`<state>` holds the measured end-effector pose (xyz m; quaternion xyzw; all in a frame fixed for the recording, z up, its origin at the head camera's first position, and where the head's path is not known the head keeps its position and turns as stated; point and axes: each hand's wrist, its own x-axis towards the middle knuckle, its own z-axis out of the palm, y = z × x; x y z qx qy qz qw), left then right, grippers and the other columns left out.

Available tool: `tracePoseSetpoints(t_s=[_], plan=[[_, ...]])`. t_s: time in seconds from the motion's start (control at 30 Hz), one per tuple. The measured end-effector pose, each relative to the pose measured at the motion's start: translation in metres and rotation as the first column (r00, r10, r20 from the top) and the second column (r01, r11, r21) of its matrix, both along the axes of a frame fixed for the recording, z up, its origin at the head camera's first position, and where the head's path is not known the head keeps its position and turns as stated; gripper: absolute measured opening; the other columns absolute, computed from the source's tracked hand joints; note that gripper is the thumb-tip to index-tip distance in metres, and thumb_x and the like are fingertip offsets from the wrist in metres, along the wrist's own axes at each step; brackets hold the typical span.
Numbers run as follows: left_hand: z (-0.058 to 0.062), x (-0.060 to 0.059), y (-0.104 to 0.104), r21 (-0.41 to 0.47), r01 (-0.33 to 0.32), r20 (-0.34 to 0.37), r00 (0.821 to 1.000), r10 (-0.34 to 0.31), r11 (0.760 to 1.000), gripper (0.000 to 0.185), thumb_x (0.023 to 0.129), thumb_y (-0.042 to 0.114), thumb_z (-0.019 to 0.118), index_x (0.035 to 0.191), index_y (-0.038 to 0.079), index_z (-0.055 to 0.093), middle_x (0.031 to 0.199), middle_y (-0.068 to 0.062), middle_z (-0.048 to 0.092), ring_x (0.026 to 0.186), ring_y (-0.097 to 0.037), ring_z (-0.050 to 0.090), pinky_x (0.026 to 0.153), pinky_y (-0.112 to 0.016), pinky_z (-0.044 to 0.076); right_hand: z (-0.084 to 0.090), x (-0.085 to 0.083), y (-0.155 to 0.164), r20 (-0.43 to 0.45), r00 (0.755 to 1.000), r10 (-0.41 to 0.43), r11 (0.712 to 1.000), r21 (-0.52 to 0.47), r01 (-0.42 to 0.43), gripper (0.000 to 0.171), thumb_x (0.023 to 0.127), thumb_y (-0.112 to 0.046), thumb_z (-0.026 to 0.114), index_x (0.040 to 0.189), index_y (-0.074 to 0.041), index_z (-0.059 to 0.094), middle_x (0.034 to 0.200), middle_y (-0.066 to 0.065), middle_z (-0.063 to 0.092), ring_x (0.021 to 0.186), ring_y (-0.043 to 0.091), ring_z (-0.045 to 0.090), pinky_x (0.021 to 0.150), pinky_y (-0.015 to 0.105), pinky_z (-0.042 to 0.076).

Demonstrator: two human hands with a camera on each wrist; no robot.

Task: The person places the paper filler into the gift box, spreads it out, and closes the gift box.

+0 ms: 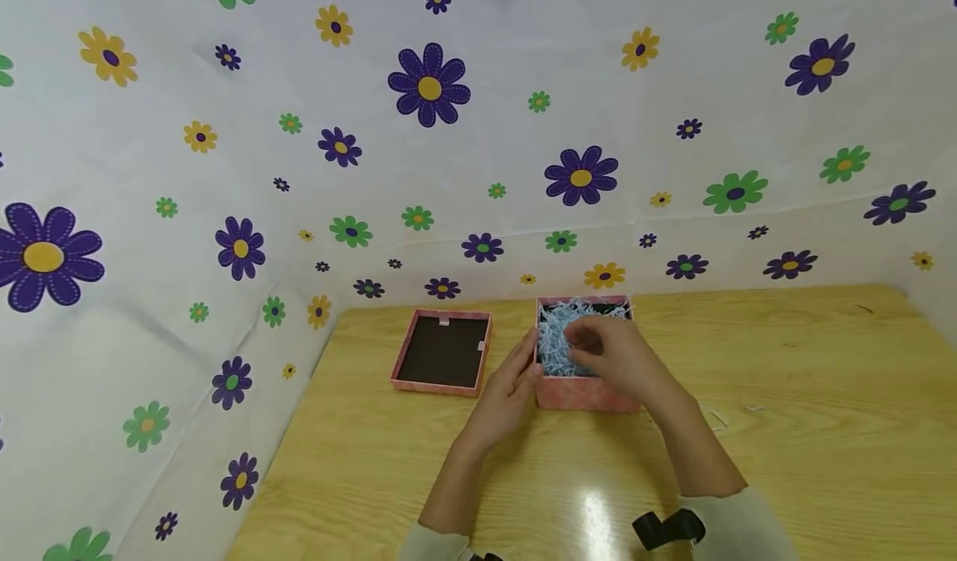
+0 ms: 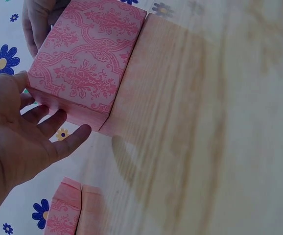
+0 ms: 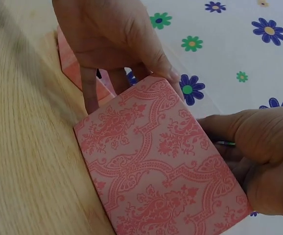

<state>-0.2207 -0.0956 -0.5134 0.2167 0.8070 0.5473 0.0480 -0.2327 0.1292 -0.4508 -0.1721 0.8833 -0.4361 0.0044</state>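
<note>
While your left hand point(image 1: 514, 386) is steadying the pink box point(image 1: 586, 391) with straight fingers laid against its left wall, your right hand point(image 1: 616, 353) is reaching over the open top into the pale blue paper shreds point(image 1: 557, 337) that are filling it. Its fingers are looking loosely bent over the shreds, and I cannot tell whether they are pinching anything (the head view is blurred there). The box is sitting on the wooden table point(image 1: 785, 428) near the far edge, about midway along it. Your left wrist view is showing the patterned side wall of the box point(image 2: 85, 58) with your open fingers point(image 2: 58, 142) just beside its lower corner. The box lid point(image 1: 443, 361) is lying dark inside up, just left of the box and near the far left corner of the table. A white cloth with printed flowers point(image 1: 429, 87) is hanging behind the table and along its left side.
</note>
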Motion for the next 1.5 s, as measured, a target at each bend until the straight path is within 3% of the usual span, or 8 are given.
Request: tracePoseSetpoints(t_s=[0.27, 0.5, 0.67, 0.8, 0.93, 1.07, 1.3, 1.5], plan=[[-0.001, 0.001, -0.002, -0.016, -0.008, 0.006, 1.0, 0.008, 1.0, 0.059, 0.115, 0.032, 0.045, 0.17, 0.024, 0.024, 0.174, 0.008, 0.025, 0.16, -0.016, 0.022, 0.129, -0.046, 0.023, 0.002, -0.008, -0.009, 0.143, 0.986, 0.081, 0.985, 0.14, -0.101, 0.017, 0.097, -0.005, 0.075, 0.111, 0.003, 0.075, 0.102, 0.01, 0.075, 0.095, 0.023, 0.07, 0.089, 0.045, 0.062], [-0.002, 0.004, -0.002, -0.009, -0.001, 0.007, 1.0, 0.001, 1.0, 0.06, 0.116, 0.032, 0.044, 0.17, 0.021, 0.023, 0.174, 0.006, 0.024, 0.161, -0.018, 0.021, 0.129, -0.047, 0.023, 0.005, -0.001, -0.006, 0.106, 0.988, 0.112, 0.984, 0.125, -0.125, 0.017, 0.097, -0.006, 0.074, 0.111, 0.003, 0.076, 0.103, 0.01, 0.076, 0.095, 0.023, 0.071, 0.088, 0.045, 0.062], [-0.003, 0.004, -0.002, -0.01, -0.005, 0.018, 1.0, 0.005, 1.0, 0.061, 0.115, 0.032, 0.045, 0.171, 0.023, 0.022, 0.174, 0.008, 0.023, 0.161, -0.015, 0.021, 0.129, -0.045, 0.024, 0.019, 0.007, 0.01, 0.045, 0.998, 0.047, 0.998, 0.034, -0.049, 0.02, 0.099, -0.006, 0.073, 0.117, 0.002, 0.075, 0.111, 0.014, 0.076, 0.1, 0.03, 0.074, 0.086, 0.046, 0.064], [0.0, 0.004, -0.001, -0.011, -0.016, 0.018, 1.0, 0.016, 1.0, 0.061, 0.115, 0.031, 0.046, 0.17, 0.024, 0.022, 0.175, 0.004, 0.023, 0.16, -0.014, 0.021, 0.128, -0.044, 0.024, 0.029, 0.005, 0.033, -0.003, 0.998, -0.059, 0.998, -0.011, 0.059, 0.021, 0.101, -0.009, 0.072, 0.119, 0.001, 0.074, 0.112, 0.014, 0.075, 0.101, 0.033, 0.073, 0.085, 0.044, 0.063], [0.0, 0.004, 0.0, -0.011, -0.018, 0.02, 1.0, 0.018, 1.0, 0.06, 0.115, 0.03, 0.046, 0.17, 0.023, 0.022, 0.176, 0.001, 0.023, 0.161, -0.017, 0.021, 0.128, -0.046, 0.024, 0.027, -0.002, 0.059, -0.055, 0.981, -0.186, 0.982, -0.043, 0.184, 0.023, 0.102, -0.013, 0.072, 0.121, 0.0, 0.073, 0.11, 0.016, 0.075, 0.098, 0.032, 0.072, 0.078, 0.028, 0.059], [0.001, 0.005, 0.0, -0.021, -0.027, 0.021, 0.999, 0.028, 0.999, 0.061, 0.115, 0.031, 0.046, 0.17, 0.023, 0.022, 0.175, 0.005, 0.023, 0.161, -0.017, 0.021, 0.128, -0.047, 0.024, 0.015, -0.013, 0.073, -0.092, 0.953, -0.29, 0.954, -0.102, 0.28, 0.027, 0.104, -0.016, 0.071, 0.124, 0.001, 0.072, 0.114, 0.02, 0.074, 0.1, 0.036, 0.071, 0.074, 0.012, 0.052], [0.004, 0.003, 0.002, -0.015, -0.023, 0.008, 1.0, 0.023, 1.0, 0.06, 0.115, 0.03, 0.045, 0.17, 0.023, 0.023, 0.175, 0.006, 0.023, 0.16, -0.015, 0.022, 0.128, -0.045, 0.024, -0.01, -0.033, 0.073, 0.044, 0.93, -0.365, 0.898, -0.245, 0.365, 0.041, 0.106, -0.021, 0.068, 0.138, 0.004, 0.063, 0.131, 0.025, 0.066, 0.119, 0.038, 0.063, 0.078, 0.003, 0.048], [0.004, 0.004, 0.001, -0.01, -0.018, 0.019, 1.0, 0.018, 1.0, 0.06, 0.115, 0.029, 0.045, 0.17, 0.024, 0.022, 0.175, 0.006, 0.023, 0.161, -0.016, 0.021, 0.127, -0.044, 0.025, -0.017, -0.041, 0.066, 0.088, 0.931, -0.354, 0.893, -0.265, 0.365, 0.037, 0.107, -0.015, 0.065, 0.139, 0.003, 0.063, 0.132, 0.025, 0.067, 0.12, 0.037, 0.064, 0.082, 0.004, 0.049]])
